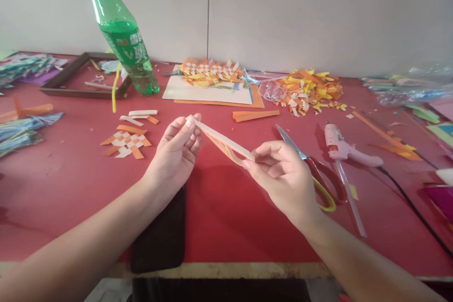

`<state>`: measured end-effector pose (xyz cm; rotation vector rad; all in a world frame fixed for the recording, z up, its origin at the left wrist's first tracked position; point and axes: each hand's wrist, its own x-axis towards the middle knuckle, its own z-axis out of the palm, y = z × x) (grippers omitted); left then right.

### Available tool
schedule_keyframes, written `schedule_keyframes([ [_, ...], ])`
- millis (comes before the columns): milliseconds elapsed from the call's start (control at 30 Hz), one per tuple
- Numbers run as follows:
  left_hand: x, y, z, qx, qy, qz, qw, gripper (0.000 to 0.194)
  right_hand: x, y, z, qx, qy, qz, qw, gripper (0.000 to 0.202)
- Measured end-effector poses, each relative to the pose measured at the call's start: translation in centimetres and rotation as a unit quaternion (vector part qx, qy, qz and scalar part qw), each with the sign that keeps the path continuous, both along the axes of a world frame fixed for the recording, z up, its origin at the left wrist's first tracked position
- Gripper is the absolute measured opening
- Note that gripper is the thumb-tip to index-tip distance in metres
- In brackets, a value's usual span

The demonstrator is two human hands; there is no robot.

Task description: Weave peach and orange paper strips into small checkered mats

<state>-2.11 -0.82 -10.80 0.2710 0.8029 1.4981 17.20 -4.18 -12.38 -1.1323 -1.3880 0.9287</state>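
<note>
Between my two hands stretches a small bundle of paper strips (226, 140), pale pinkish-white on top with orange ones bowing out below. My left hand (182, 144) pinches its far left end between thumb and fingers. At the lower right end, the thumb and fingers of my right hand (281, 170) close on the strips. Left of my left hand lies a woven orange-and-white paper piece (128, 142), with a few loose white strips (143, 113) just behind it. Scissors (311, 165) with red and yellow handles rest partly hidden behind my right hand.
A pink glue gun (345, 146) with its cord lies at right. A green bottle (122, 42) stands by a dark frame (63, 78). Orange strips (255, 115), white card (208, 93) and heaped paper scraps (307, 87) lie farther back. A black phone (161, 236) lies under my left forearm.
</note>
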Motion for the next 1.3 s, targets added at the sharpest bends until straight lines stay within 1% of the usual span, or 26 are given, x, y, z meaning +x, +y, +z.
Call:
schedule_keyframes([
  [100, -0.1, 0.1, 0.0, -0.005, 0.002, 0.011, 1.000, 0.017, 0.2, 0.1, 0.3, 0.021, -0.046, -0.013, 0.999, 0.016],
  [167, -0.1, 0.2, -0.1, -0.006, 0.000, 0.015, 1.000, 0.017, 0.4, 0.2, 0.5, 0.028, -0.059, -0.011, 0.998, 0.015],
  [300, -0.3, 0.2, -0.3, -0.011, 0.022, 0.005, 1.000, 0.017, 0.7, 0.6, 0.6, 0.002, -0.027, 0.014, 1.000, 0.019],
  [433, -0.3, 0.2, -0.6, -0.015, 0.030, -0.007, 0.999, 0.018, 1.0, 0.7, 0.6, -0.023, -0.011, 0.016, 1.000, 0.018],
  [500, -0.3, 0.3, -0.6, -0.012, 0.028, 0.000, 1.000, 0.019, 1.0, 0.7, 0.6, -0.011, -0.021, 0.023, 0.999, 0.013],
  [567, -0.3, 0.4, -0.6, -0.012, 0.025, 0.010, 1.000, 0.018, 1.1, 0.6, 0.7, 0.017, -0.031, 0.032, 0.999, 0.009],
  [667, -0.3, 0.5, -0.6, -0.027, 0.021, 0.023, 0.999, 0.016, 1.1, 0.6, 0.9, 0.055, -0.042, 0.043, 0.997, 0.011],
  [800, -0.4, 0.7, -0.4, -0.030, 0.014, 0.021, 0.999, 0.015, 1.0, 0.3, 0.8, 0.052, -0.027, 0.069, 0.996, 0.017],
  [900, -0.4, 0.7, -0.5, -0.037, 0.011, 0.016, 0.999, 0.015, 1.1, 0.0, 0.3, 0.050, -0.044, 0.065, 0.996, 0.017],
  [967, -0.4, 0.7, -0.5, -0.047, 0.011, 0.017, 0.999, 0.015, 1.1, -0.1, 0.0, 0.080, -0.080, 0.048, 0.992, 0.017],
  [1100, -0.3, 0.7, -0.6, -0.053, 0.004, 0.017, 0.998, 0.015, 1.4, -0.2, 0.0, 0.167, -0.150, 0.018, 0.974, 0.024],
  [1300, -0.4, 0.6, -0.4, -0.064, 0.002, 0.002, 0.998, 0.016, 1.5, -0.3, 0.6, 0.230, -0.222, -0.004, 0.947, 0.028],
])
